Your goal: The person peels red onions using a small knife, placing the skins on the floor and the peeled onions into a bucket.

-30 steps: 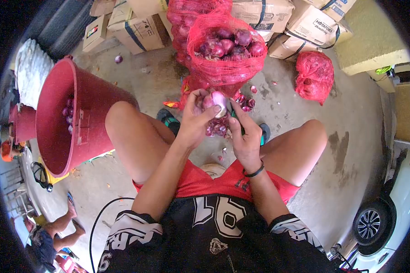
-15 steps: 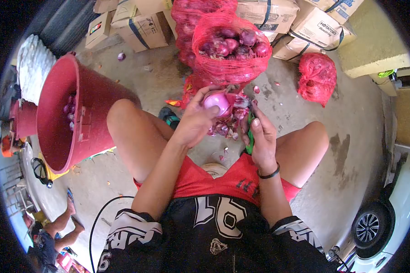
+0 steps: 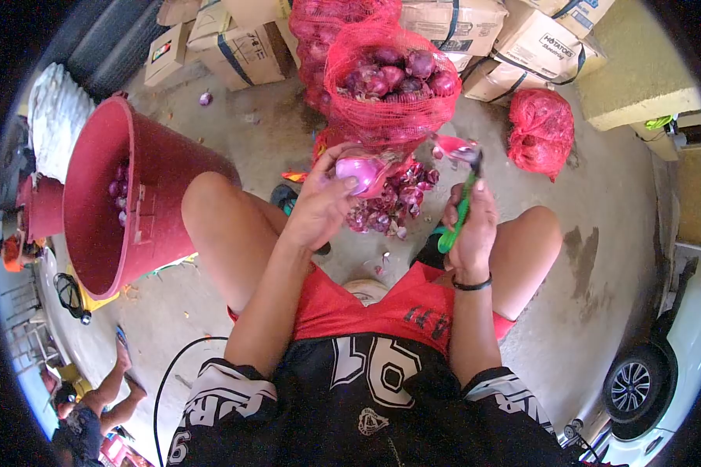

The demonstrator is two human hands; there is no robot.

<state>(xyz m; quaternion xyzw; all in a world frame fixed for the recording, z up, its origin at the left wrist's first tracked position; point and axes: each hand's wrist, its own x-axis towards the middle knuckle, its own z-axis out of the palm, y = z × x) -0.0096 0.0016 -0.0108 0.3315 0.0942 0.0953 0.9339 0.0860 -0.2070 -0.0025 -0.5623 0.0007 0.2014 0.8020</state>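
Observation:
My left hand is closed round a partly peeled red onion, its smooth pinkish-purple side facing up and loose skin hanging at its right. In my right hand is a green-handled knife, its dark blade pointing away from me. A strip of onion skin shows at the blade's tip, apart from the onion. Below and between the hands, a heap of onion peelings lies on the floor. Just beyond stands an open red mesh sack full of unpeeled red onions.
A large red tub at my left holds several onions. Behind the open sack stand another mesh sack and cardboard boxes. A tied red bag sits at the right. A parked car and another person are at the edges.
My right hand has moved right, away from the onion, carrying the knife with a strip of skin. My left hand has shifted slightly left with the onion, and more of the peelings heap shows.

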